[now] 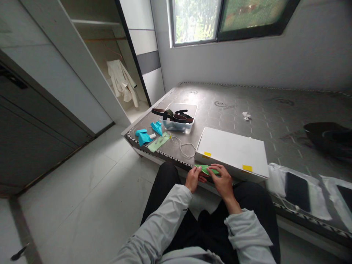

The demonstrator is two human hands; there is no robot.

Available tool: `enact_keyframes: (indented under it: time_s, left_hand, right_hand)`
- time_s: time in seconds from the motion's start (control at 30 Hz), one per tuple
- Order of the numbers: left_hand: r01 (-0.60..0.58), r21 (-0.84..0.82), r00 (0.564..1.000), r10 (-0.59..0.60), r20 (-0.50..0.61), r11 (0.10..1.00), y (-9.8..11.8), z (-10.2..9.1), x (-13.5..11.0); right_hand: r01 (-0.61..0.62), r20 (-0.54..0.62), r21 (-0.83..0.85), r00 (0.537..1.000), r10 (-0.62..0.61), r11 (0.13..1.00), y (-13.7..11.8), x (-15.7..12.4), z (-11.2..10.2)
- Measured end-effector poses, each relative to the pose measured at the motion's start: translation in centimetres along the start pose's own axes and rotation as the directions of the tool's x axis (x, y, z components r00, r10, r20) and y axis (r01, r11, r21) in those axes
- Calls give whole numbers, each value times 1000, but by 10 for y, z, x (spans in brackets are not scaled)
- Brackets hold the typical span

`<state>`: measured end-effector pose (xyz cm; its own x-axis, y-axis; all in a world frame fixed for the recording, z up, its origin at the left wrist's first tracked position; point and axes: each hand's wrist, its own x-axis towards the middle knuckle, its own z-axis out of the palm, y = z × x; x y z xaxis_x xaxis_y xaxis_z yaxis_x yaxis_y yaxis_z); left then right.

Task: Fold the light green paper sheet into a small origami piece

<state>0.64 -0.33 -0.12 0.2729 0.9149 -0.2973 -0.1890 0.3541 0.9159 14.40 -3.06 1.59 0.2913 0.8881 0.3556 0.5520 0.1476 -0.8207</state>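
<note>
My left hand point(194, 179) and my right hand point(222, 180) both pinch a green folded piece point(206, 169), which looks like paper or thin sheet. They hold it above my lap, just in front of a white box point(232, 148) with yellow tape tabs. Fingers hide part of the green piece. To the left lies a flat green sheet point(159, 142) with a dark mark on it. Beside it are crumpled or folded blue pieces point(143, 137) and a small white block point(152, 136). A thin white cord point(181, 143) runs from near the green sheet toward the box.
A clear plastic container point(178, 126) holds dark straps like belts point(181, 116). Dark flat devices point(297, 191) in white wrapping lie right of the box. Farther back on the mattress point(209, 93) are small white objects point(246, 116) and a black item point(330, 137). An open wardrobe point(96, 25) stands left.
</note>
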Motion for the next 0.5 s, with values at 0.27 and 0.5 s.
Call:
enact_keyframes:
  time_s: [0.27,0.5]
  left_hand:
    - [2,-20,1000,-2,2,1000,0,0,1]
    - [-9,-13,1000,9,-6,1000,-1,-1,1]
  right_hand:
    - [-21,6,18,1000,21,1000,5,-2,3]
    - [-37,5,44,999,36,998,-1,-3,1]
